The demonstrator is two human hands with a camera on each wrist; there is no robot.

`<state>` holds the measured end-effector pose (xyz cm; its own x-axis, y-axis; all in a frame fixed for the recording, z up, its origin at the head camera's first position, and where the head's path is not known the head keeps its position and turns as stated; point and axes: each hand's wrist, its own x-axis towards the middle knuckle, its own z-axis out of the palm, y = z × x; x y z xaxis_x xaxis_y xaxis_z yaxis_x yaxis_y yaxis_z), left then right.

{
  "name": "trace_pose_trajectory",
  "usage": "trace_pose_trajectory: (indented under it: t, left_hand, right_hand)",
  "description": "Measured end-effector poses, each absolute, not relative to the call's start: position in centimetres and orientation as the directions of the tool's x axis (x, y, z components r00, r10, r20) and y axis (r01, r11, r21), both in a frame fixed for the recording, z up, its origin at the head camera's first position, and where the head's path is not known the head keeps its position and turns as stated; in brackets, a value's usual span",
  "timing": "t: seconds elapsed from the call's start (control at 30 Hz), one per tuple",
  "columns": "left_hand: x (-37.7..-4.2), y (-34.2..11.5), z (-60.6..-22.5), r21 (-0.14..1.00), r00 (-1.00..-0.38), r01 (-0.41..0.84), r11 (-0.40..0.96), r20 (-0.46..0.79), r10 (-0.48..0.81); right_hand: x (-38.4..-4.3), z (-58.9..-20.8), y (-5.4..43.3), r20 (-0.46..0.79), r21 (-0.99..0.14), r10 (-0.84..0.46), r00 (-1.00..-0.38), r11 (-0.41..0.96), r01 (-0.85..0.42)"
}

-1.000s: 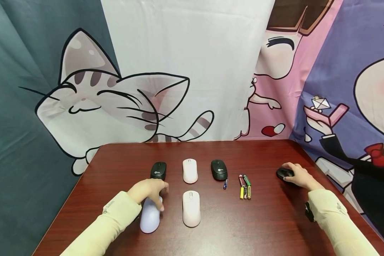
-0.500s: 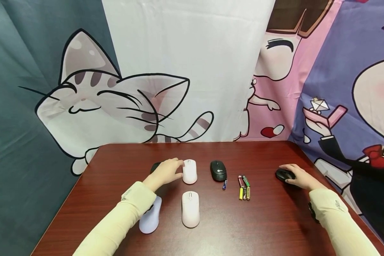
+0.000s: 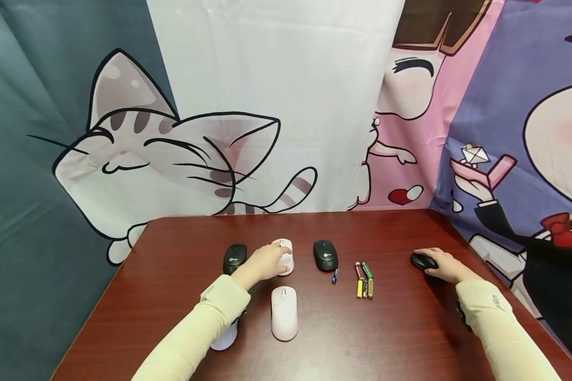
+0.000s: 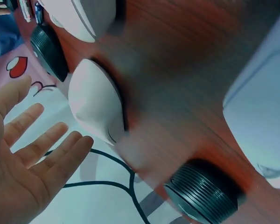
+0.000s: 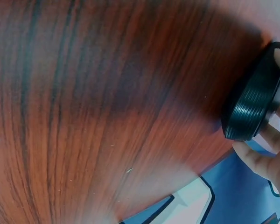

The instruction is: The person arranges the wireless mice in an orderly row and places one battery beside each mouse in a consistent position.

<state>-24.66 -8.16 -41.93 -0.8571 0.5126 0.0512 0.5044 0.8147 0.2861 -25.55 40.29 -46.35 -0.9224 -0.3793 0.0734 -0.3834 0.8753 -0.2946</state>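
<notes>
My left hand point(image 3: 264, 262) reaches over the back white mouse point(image 3: 286, 260), covering part of it in the head view. Its fingers are spread and extended in the left wrist view, with a gap between them and that white mouse point(image 4: 95, 100). At the right side of the table, my right hand point(image 3: 445, 265) holds a black mouse point(image 3: 421, 261) by its sides. The right wrist view shows thumb and fingers around this ridged-sided black mouse point(image 5: 252, 98). Another black mouse point(image 3: 235, 257) lies just left of my left hand. A lavender mouse point(image 3: 225, 339) is partly hidden under the left forearm.
A second white mouse point(image 3: 284, 313) lies nearer the front. Right of the back white mouse is a black mouse point(image 3: 325, 255), with a small blue battery point(image 3: 335, 275) by its front end. Several coloured batteries point(image 3: 364, 280) lie grouped on the brown table point(image 3: 352, 338). A printed cloth point(image 3: 276, 79) hangs behind.
My left hand has moved from above the lavender mouse, past the left black mouse, rightward to the back white mouse. My right hand stays at its black mouse, almost still.
</notes>
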Motion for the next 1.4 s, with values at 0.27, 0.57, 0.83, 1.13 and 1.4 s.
trace_pose_trajectory:
  t: [0.27, 0.57, 0.83, 1.13, 1.4]
  left_hand:
    - [-21.3, -7.6, -41.5, 0.279, -0.795, 0.580, 0.765, -0.012, 0.607]
    - [-17.1, -7.6, -42.1, 0.197, -0.794, 0.589, 0.784, -0.040, 0.607]
    - [-16.3, -7.8, -42.8, 0.172, -0.814, 0.568, 0.805, -0.027, 0.581]
    - [-16.3, -7.8, -43.1, 0.225, -0.818, 0.558, 0.799, -0.012, 0.575]
    - [-16.0, -7.5, -43.0, 0.220, -0.812, 0.569, 0.792, 0.003, 0.583]
  right_hand:
    - [-25.7, -46.0, 39.8, 0.016, -0.265, -0.321, -0.947, 0.912, -0.313]
    - [-25.6, -46.0, 39.9, -0.040, -0.193, -0.259, -0.965, 0.950, -0.246]
    - [-26.0, -45.8, 39.0, 0.105, -0.183, -0.193, -0.976, 0.960, -0.210]
    - [-26.2, -43.5, 34.9, 0.178, -0.267, -0.117, -0.977, 0.950, -0.162]
    - [-25.6, -41.6, 30.4, 0.195, -0.317, -0.135, -0.971, 0.929, -0.193]
